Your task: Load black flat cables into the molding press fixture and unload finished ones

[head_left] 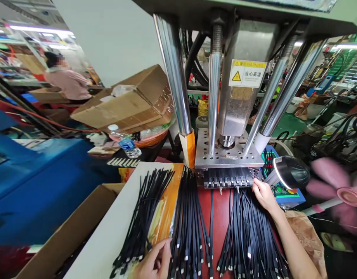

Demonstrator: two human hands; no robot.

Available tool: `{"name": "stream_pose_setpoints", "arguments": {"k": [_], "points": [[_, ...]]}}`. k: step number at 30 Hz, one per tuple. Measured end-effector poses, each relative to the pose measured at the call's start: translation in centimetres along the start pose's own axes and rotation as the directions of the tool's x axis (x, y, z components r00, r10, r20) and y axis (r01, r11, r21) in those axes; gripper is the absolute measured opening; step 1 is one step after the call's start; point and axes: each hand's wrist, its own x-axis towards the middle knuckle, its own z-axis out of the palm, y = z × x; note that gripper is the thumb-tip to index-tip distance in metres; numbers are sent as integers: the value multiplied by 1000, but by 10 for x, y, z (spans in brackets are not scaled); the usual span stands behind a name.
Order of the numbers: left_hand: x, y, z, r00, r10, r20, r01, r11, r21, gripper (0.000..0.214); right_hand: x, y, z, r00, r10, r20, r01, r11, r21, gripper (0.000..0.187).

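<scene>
My right hand (264, 195) is at the right end of the metal mould (227, 182), under the press plate. Its fingertips are pinched there, and what they grip is too small to make out. Along the mould's front is a row of small black connectors. Below it a bundle of black USB cables (248, 228) fans out towards me. My left hand (155, 259) is low in the view, fingers curled and thumb pressed in, its contents hidden. It lies between a left cable bundle (146, 205) and a middle cable bundle (190, 221).
Four steel columns and a cylinder with a warning label (248, 73) stand above the mould. A black lamp (292, 172), a control box (290, 197) and a pink fan (350, 195) are at right. Leftward are a water bottle (126, 143), cartons (132, 104) and a seated person (66, 79).
</scene>
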Motion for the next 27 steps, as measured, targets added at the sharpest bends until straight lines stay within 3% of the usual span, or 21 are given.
{"name": "stream_pose_setpoints", "arguments": {"k": [2, 10, 17, 23, 27], "points": [[0, -3, -3, 998, -12, 55, 15, 998, -63, 27, -1, -1, -1, 1000, 6, -1, -6, 1000, -3, 29], [0, 7, -7, 999, 10, 39, -9, 1000, -26, 24, -2, -3, -3, 1000, 18, 10, -18, 1000, -15, 28], [1, 15, -11, 998, 14, 65, -15, 1000, 23, 34, -3, -2, -4, 1000, 15, 18, -14, 1000, -25, 28], [1, 24, -13, 993, -66, 96, 62, 997, 42, 47, -3, -3, -4, 1000, 16, 10, -15, 999, -28, 27], [2, 20, -15, 991, -34, 128, 28, 999, 45, 48, -3, -5, -5, 1000, 13, 6, -13, 999, -31, 27]]}}
